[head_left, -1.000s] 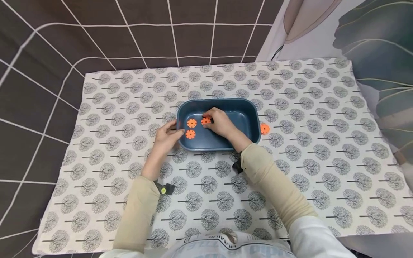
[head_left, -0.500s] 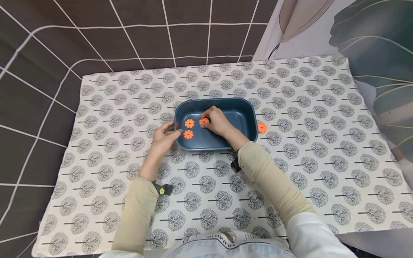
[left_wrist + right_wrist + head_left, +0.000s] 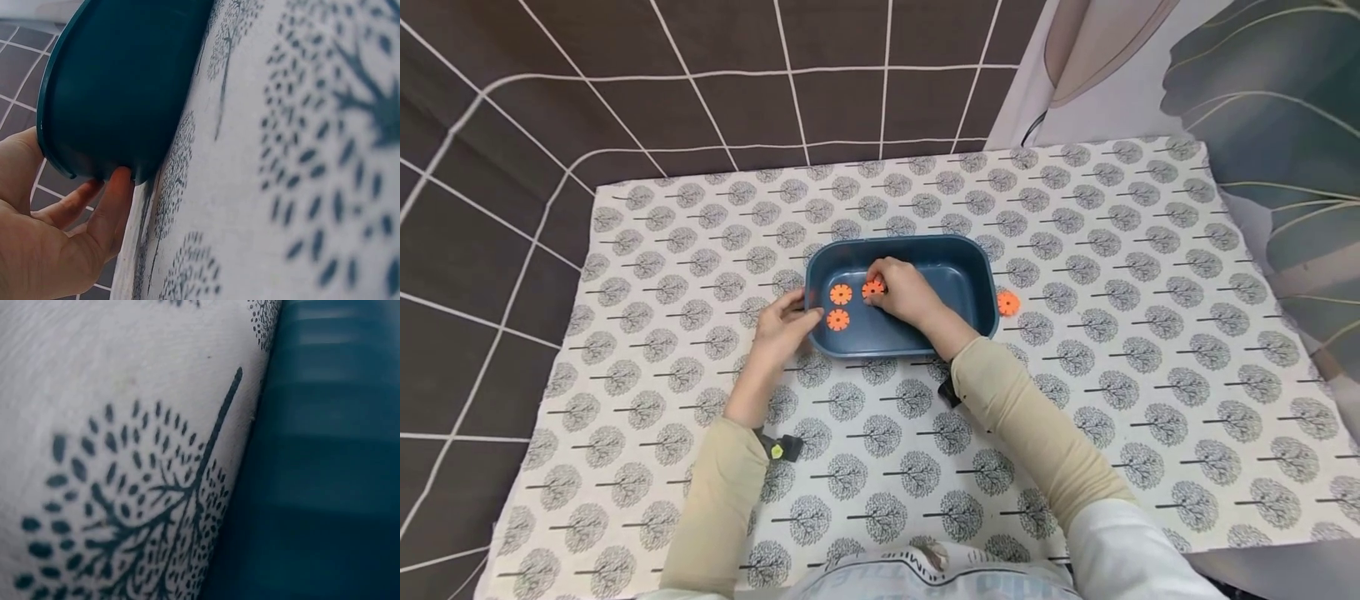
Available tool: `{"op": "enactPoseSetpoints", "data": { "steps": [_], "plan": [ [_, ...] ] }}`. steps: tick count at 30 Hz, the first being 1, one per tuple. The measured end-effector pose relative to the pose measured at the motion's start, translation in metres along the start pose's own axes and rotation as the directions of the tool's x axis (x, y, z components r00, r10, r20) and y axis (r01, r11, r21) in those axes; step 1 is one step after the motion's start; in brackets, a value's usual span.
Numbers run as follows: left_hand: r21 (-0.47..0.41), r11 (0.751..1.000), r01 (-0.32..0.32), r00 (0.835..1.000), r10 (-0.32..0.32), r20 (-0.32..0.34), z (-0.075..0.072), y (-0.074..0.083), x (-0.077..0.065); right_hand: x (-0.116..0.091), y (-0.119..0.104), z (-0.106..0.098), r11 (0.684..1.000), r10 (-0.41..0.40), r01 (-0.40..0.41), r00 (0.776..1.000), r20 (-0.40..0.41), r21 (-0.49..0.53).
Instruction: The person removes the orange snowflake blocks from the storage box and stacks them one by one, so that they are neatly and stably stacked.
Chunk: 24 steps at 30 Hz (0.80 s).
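A dark blue rectangular tub (image 3: 917,343) stands on the cloth in the head view. My left hand (image 3: 781,333) grips its left end, thumb over the rim and fingers against the outer wall; the left wrist view shows this hand (image 3: 69,231) on the tub (image 3: 125,75) up close. Inside the tub, my right hand (image 3: 906,292) has its thumb and fingertips on an orange notched disc (image 3: 872,289), partly hidden by them. Two similar orange discs, one behind (image 3: 841,294) and one in front (image 3: 838,319), lie flat at the tub's left end.
Just outside the tub's right wall, another orange piece (image 3: 1008,303) lies on the tree-print cloth (image 3: 1120,350). The right wrist view has only cloth (image 3: 112,375) and the tub's outer wall (image 3: 312,475). A dark tiled-pattern backdrop (image 3: 722,108) rises behind the table.
The head view has shifted slightly. Both hands keep nearly the same places, the left at the tub's end and the right at the disc inside.
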<state>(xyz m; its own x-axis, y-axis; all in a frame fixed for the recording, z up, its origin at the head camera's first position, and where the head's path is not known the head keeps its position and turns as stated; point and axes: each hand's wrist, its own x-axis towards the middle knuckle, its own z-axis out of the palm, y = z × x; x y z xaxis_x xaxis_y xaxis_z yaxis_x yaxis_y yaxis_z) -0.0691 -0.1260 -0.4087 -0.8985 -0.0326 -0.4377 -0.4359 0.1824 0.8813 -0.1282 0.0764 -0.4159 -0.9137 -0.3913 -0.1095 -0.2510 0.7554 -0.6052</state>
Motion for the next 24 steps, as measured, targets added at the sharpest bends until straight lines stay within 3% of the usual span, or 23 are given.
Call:
{"op": "enactPoseSetpoints", "data": {
  "steps": [8,15,24],
  "plan": [
    [0.004,1.000,0.024,1.000,-0.024,0.001,-0.0011,-0.0017,-0.0006,-0.0039,-0.0051,-0.0003,0.993,-0.020,0.018,1.000,-0.020,-0.116],
    [0.009,1.000,0.006,1.000,-0.006,0.000,-0.0012,-0.0019,0.0010,-0.0074,-0.0078,-0.0039,0.982,-0.074,0.069,0.997,-0.020,-0.178],
    [-0.003,1.000,-0.001,1.000,0.001,-0.004,-0.0009,-0.0011,0.0012,-0.0053,-0.0043,-0.0057,0.989,-0.103,0.098,0.994,-0.042,-0.113]
  ]
}}
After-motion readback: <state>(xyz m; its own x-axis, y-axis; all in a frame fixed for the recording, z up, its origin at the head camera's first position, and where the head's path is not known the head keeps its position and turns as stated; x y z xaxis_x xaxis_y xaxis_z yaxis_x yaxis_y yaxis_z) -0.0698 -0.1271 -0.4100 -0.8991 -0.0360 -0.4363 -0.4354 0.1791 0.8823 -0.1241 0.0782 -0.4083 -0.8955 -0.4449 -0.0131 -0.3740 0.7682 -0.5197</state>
